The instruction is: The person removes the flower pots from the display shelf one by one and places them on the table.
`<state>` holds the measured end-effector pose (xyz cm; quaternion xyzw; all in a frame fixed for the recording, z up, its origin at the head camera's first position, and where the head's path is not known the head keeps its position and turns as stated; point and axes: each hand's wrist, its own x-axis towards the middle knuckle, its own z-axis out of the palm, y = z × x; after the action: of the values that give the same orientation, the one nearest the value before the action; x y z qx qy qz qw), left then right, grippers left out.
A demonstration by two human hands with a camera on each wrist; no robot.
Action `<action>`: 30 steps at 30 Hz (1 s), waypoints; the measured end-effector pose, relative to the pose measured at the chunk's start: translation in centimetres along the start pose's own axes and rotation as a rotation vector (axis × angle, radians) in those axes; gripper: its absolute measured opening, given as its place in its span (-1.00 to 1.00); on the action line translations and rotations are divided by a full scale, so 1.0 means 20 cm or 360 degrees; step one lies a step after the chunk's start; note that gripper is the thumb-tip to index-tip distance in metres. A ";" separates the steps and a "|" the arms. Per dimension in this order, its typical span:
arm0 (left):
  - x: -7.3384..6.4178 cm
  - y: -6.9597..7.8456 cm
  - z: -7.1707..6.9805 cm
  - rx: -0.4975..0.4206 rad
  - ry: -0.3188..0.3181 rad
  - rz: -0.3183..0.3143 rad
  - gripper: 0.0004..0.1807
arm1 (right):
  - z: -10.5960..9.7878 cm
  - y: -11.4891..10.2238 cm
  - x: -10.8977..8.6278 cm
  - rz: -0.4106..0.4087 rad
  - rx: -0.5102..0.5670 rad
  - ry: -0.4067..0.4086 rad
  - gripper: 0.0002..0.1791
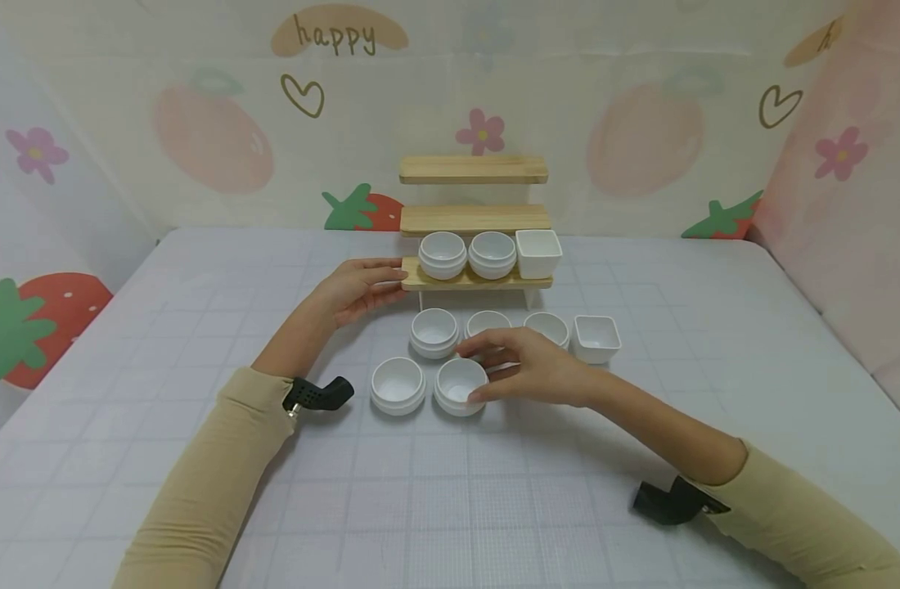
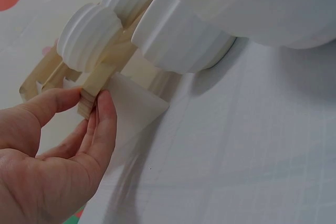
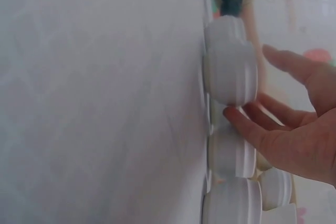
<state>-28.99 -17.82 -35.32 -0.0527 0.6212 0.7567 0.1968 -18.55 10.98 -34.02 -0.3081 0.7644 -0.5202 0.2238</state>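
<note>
My left hand (image 1: 362,290) pinches the left end of the lowest board (image 1: 487,284) of a wooden tiered stand; the left wrist view shows thumb and fingers gripping the board end (image 2: 95,87). Over a round white bowl (image 1: 450,391) in the front row, my right hand (image 1: 538,368) reaches with fingers spread. In the right wrist view, the thumb stands apart from that bowl (image 3: 231,72) while the fingers lie close beside it; whether they touch it I cannot tell. Another round bowl (image 1: 398,384) sits just left of it.
Two round bowls (image 1: 442,255) and a square bowl (image 1: 538,254) stand on the lowest board. Below the stand runs a table row of round bowls (image 1: 434,334) ending in a square bowl (image 1: 597,339) at the right. Two higher boards (image 1: 474,170) rise behind, before a printed cloth.
</note>
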 end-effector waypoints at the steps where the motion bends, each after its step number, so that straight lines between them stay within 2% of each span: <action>1: 0.00 0.00 0.00 -0.0001 -0.0001 0.0002 -0.39 | 0.00 0.00 0.00 0.0000 0.0003 -0.0002 -0.39; 12: 0.00 0.01 0.00 0.0010 -0.0019 0.0019 -0.39 | -0.06 -0.03 -0.02 0.0061 -0.0025 0.0013 -0.43; 30: 0.00 0.00 0.00 0.0005 -0.0022 0.0024 -0.38 | -0.10 -0.05 -0.02 0.0071 -0.0083 0.0018 -0.45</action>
<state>-28.98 -17.89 -35.40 -0.0425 0.6214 0.7575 0.1956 -19.39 12.40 -32.38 -0.2936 0.7857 -0.4967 0.2229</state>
